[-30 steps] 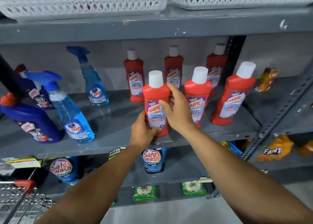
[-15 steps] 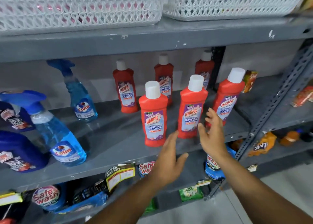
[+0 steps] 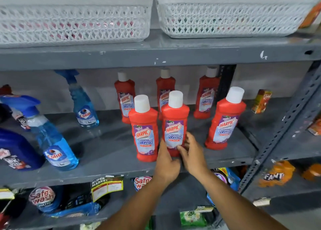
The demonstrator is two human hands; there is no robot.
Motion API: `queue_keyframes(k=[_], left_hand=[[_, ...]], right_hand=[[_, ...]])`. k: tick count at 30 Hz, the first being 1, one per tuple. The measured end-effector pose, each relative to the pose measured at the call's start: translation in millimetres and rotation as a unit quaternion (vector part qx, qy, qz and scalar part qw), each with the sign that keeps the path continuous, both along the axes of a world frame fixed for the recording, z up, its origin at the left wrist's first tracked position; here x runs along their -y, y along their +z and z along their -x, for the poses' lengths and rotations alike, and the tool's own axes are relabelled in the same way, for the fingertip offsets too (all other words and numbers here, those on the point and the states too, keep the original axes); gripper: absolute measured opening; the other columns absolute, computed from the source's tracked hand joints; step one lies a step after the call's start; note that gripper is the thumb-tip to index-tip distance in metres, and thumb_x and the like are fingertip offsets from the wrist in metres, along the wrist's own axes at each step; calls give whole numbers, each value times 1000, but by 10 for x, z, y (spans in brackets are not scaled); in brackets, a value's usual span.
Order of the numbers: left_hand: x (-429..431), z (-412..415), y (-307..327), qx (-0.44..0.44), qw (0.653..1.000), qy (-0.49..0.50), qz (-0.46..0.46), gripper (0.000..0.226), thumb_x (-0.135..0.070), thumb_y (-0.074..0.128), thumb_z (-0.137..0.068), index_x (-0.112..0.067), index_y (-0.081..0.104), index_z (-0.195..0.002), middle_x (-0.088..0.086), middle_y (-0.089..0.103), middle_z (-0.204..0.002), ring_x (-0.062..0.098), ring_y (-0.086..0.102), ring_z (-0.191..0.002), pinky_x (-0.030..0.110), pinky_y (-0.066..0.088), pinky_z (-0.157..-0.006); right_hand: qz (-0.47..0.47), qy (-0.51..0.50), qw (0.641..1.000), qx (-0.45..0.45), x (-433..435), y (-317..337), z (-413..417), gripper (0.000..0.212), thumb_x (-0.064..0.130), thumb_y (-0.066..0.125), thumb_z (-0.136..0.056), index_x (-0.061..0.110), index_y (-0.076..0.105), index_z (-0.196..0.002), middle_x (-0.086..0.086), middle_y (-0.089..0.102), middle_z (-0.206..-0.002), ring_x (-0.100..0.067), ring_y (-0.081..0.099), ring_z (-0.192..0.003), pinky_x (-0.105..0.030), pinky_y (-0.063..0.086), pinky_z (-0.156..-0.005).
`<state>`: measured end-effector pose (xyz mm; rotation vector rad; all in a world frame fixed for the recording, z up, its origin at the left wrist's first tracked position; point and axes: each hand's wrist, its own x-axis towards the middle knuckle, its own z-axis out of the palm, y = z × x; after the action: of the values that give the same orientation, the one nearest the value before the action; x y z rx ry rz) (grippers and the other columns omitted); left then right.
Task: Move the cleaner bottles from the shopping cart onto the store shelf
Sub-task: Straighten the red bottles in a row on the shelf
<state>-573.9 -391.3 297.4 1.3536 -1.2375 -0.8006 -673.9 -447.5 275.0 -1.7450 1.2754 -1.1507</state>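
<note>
Hands cup an upright red bottle [image 3: 175, 125] at the shelf [image 3: 111, 153] edge: left hand [image 3: 165, 163] and right hand [image 3: 192, 156] clasp its base from either side.

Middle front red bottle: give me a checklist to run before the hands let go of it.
1. Bottle upright: ok. The middle front red bottle stands straight on the grey shelf.
2. Label facing out: ok.
3. Cap on: ok, white cap in place.
4. Hands' grip: ok. The left hand and right hand touch its lower part from either side.
5. Gap to the left front bottle: cannot tell; they stand very close, possibly touching.
6. Base back from the shelf edge: cannot tell, the hands cover the base.
</note>
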Motion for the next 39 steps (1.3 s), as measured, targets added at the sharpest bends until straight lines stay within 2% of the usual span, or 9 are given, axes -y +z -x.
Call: queue_keyframes(k=[4, 8, 14, 19, 24, 30, 34, 36, 39], left_hand=[[-294, -8, -110, 23, 999, 23, -13, 67, 5, 47, -71, -40, 42, -120, -13, 58, -121, -13, 52, -111, 18, 43, -102], [-715, -344, -271, -14, 980, 197, 4, 39, 2, 52, -76, -30, 55, -98, 1, 66, -102, 10, 63, -96, 30, 53, -84], [-310, -966, -89, -17, 988, 142, -50, 68, 2, 58, -85, -9, 26, -144, -2, 37, -142, 12, 34, -134, 33, 32, -110], [-177, -1164, -59, -20, 998, 35, -48, 53, 10, 54, -84, -29, 53, -119, 0, 65, -122, 13, 61, -115, 35, 48, -102], [-204, -1379, -172, -38, 997, 66, -30, 66, 23, 44, -73, -17, 55, -124, 5, 69, -118, 16, 64, -111, 42, 49, -101], [-164, -1503, -168, -55, 995, 75, -39, 69, 21, 47, -73, -23, 52, -126, 1, 67, -120, 14, 64, -111, 43, 50, -100], [-463, -1277, -155, 51, 967, 248, 18, 49, 10, 54, -76, -28, 48, -106, 4, 57, -108, 27, 59, -103, 37, 49, -86], [-647, -943, -149, 106, 979, 158, 77, 47, 1, 49, -74, -41, 46, -97, 1, 59, -101, 22, 60, -98, 38, 51, -84], [-488, -288, -136, 133, 987, -76, 50, 53, -14, 40, -73, -49, 44, -114, -10, 54, -122, 5, 53, -117, 25, 43, -102]], right_hand=[[86, -60, 994, -5, -169, -3, 85, 37, 11, 56, -88, 20, 50, -122, -4, 56, -112, -13, 61, -96, -33, 54, -85], [148, 12, 989, -6, -613, -82, -87, 17, 17, 53, -87, 25, 59, -100, 4, 59, -92, -1, 59, -83, -14, 47, -72], [67, 56, 996, -16, -657, -160, -620, 46, 15, 56, -84, 13, 50, -129, -5, 55, -123, -16, 58, -113, -35, 50, -98], [21, 43, 997, -56, -655, -137, -845, 64, 7, 61, -82, 6, 34, -140, -12, 42, -142, -25, 40, -133, -22, 27, -109], [-24, 76, 995, -56, -652, -162, -1069, 79, 8, 57, -84, 12, 11, -149, -10, 39, -145, -22, 40, -134, -40, 36, -112], [-16, 91, 993, -80, -661, -165, -1218, 71, 7, 51, -87, 15, 16, -148, -8, 33, -147, -20, 37, -136, -33, 31, -114], [32, 34, 998, 34, -720, -88, -821, 53, 12, 42, -86, 22, 37, -138, -6, 49, -125, -16, 54, -116, -39, 46, -101], [82, -77, 989, 93, -669, -64, -327, 48, 18, 39, -81, 22, 42, -129, -10, 52, -118, -22, 56, -108, -36, 47, -97], [82, -251, 959, 101, -290, -27, 558, 57, 2, 44, -78, 7, 36, -134, -20, 42, -131, -32, 46, -121, -40, 38, -107]])
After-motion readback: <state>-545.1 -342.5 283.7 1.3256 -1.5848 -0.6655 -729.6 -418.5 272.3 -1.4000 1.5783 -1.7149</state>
